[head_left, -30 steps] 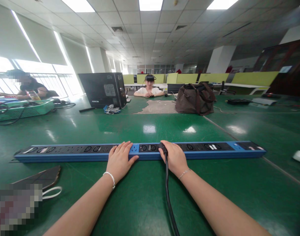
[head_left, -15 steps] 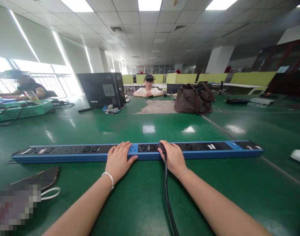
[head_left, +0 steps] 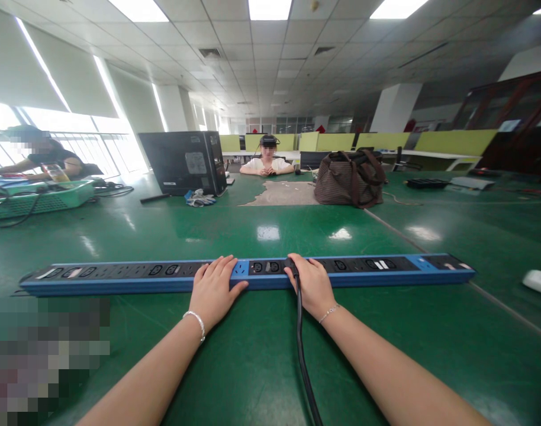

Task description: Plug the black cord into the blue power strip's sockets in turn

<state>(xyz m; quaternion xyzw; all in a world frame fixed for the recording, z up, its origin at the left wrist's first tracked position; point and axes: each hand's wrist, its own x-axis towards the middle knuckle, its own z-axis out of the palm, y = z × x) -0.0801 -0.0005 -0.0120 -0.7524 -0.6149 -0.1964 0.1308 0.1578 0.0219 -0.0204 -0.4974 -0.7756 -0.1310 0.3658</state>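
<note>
A long blue-and-black power strip [head_left: 141,287] lies crosswise on the green table, with rows of black sockets along its top. My left hand [head_left: 213,290] holds the strip left of its middle, fingers over the top and thumb along the near side. Just right of the middle, my right hand [head_left: 314,287] grips a black plug [head_left: 292,266] at the strip's sockets. The fingers partly hide this plug, so how deep it sits cannot be seen. From it a thick black cable [head_left: 302,355] runs toward me between my forearms.
Behind the strip stand a black computer case [head_left: 182,163], work gloves [head_left: 200,197] and a brown bag [head_left: 350,177]. A green basket [head_left: 61,198] with cables is at left, a white object [head_left: 539,282] at right. One person [head_left: 267,163] sits opposite, another [head_left: 48,154] far left.
Both hands, the plug and the strip stay practically where they were. The blurred patch at the lower left now covers the dark flat object and white loop seen before.
</note>
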